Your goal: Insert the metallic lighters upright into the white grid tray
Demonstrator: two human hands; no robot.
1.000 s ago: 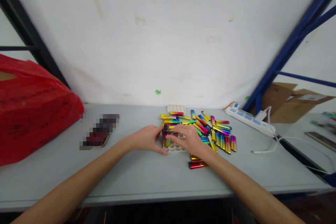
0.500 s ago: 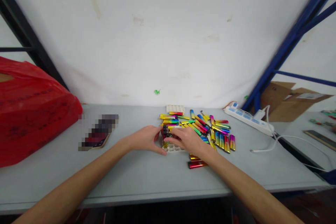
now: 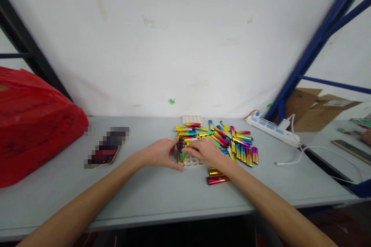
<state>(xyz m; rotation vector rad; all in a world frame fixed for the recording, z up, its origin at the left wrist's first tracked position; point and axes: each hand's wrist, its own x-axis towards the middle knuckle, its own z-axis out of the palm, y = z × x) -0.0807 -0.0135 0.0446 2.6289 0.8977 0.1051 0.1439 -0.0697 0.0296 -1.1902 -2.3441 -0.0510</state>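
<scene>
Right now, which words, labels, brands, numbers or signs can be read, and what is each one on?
No text reads clearly.
Red plastic bag: dark printing, too blurred.
Cardboard box: small dark mark, too small; white label, illegible.
White wall: green scrawls, unreadable.
Phone: pixelated, nothing readable.

On the worktop (image 3: 139,198), the phone (image 3: 106,150) lies between the bag (image 3: 37,123) at far left and the loose lighters (image 3: 243,154); the power strip (image 3: 271,129) lies right of them, the carton (image 3: 311,114) farther right.
</scene>
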